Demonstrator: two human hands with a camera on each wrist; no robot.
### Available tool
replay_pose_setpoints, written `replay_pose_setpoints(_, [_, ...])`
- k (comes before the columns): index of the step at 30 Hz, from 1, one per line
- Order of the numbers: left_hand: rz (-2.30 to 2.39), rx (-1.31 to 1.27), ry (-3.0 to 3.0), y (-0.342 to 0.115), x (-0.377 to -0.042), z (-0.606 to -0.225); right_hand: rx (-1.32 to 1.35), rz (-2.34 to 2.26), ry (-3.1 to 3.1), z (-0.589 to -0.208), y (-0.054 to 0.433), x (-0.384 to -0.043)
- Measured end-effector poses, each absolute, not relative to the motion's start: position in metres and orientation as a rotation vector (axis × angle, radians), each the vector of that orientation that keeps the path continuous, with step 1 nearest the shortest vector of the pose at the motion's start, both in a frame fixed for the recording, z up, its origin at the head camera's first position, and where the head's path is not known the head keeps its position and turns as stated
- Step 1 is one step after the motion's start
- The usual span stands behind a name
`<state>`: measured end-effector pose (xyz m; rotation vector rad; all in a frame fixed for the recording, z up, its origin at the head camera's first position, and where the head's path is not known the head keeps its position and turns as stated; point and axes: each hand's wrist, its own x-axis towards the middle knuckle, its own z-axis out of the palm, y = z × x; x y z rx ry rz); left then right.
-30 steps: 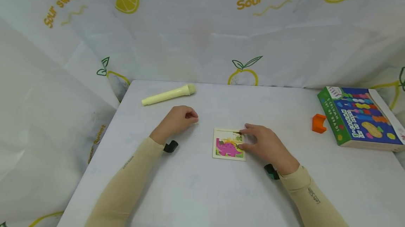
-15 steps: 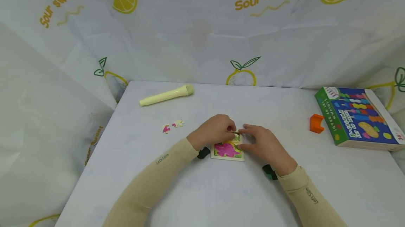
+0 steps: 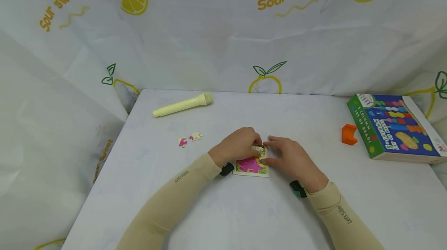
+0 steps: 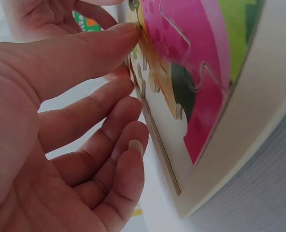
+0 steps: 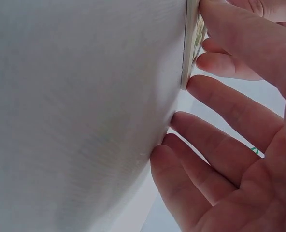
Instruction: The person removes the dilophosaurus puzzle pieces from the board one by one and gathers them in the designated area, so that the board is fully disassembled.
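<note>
On the table lies the puzzle, likely light, stiff, best held by its edges. The right hand touches it, fingers spread; whether the left hand pinches anything, I cannot tell.

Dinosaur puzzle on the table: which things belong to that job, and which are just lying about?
Likely in use:
dinosaur puzzle, touched by left hand and right hand
pink loose piece
cream loose piece

Probably lying about:
microphone-shaped thing
orange object
bead-set box
</note>
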<state>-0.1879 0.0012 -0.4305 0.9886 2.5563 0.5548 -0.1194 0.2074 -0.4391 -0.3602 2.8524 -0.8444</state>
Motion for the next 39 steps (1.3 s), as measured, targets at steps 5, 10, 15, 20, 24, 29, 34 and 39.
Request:
replay_pose_setpoints(5, [0.544, 0.99, 2.577, -0.001, -0.189, -0.432, -0.364, -0.84, 2.854, -0.438, 0.206, -0.121])
replay_pose_setpoints(10, [0.575, 0.979, 2.561, -0.002, -0.188, -0.433, -0.36, -0.835, 2.848, -0.439, 0.206, -0.122])
replay_pose_setpoints(15, [0.614, 0.952, 2.536, -0.001, -0.187, -0.433, -0.35, -0.83, 2.848, -0.439, 0.207, -0.122])
replay_pose_setpoints(20, [0.638, 0.934, 2.537, 0.001, -0.187, -0.435, -0.348, -0.838, 2.848, -0.438, 0.207, -0.121])
replay_pose_setpoints(24, [0.667, 0.914, 2.531, 0.002, -0.187, -0.438, -0.342, -0.838, 2.847, -0.437, 0.206, -0.119])
replay_pose_setpoints(29, [0.732, 0.883, 2.51, 0.002, -0.189, -0.439, -0.351, -0.831, 2.864, -0.438, 0.207, -0.119])
replay_pose_setpoints(34, [0.836, 0.836, 2.479, 0.001, -0.192, -0.44, -0.357, -0.83, 2.86, -0.438, 0.207, -0.12])
replay_pose_setpoints(39, [0.902, 0.837, 2.45, -0.001, -0.193, -0.44, -0.357, -0.821, 2.861, -0.438, 0.207, -0.12])
